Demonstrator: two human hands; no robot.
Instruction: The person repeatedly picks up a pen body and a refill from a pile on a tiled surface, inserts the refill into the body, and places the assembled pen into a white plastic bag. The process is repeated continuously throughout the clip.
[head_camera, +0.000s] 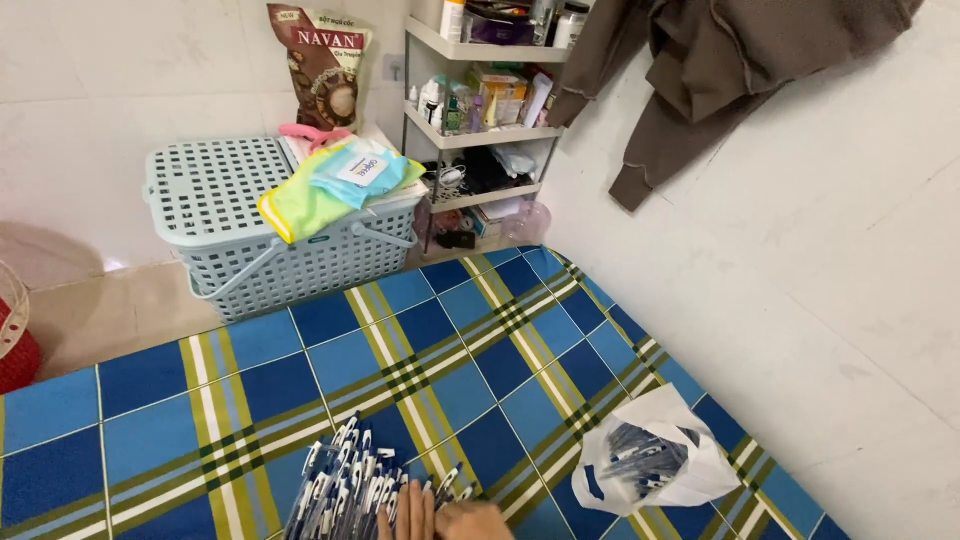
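Observation:
A pile of several blue-and-white pens (345, 480) lies on the blue, green and white plaid sheet (420, 340) at the bottom of the view. My left hand (412, 512) shows only its fingers, which rest on the right side of the pile. My right hand (478, 522) is beside it, touching it, with a few pens sticking out just above it. The frame edge cuts both hands off, so their grip is hidden. A white plastic bag (660, 465) with more pens inside lies open to the right.
A grey lattice basket (250, 240) with folded cloths and a wipes pack on top stands on the floor beyond the sheet. Behind it are a white shelf rack (480, 130) of bottles, a hanging brown garment (720, 70), a white wall at right and a red basket (15, 345) at left.

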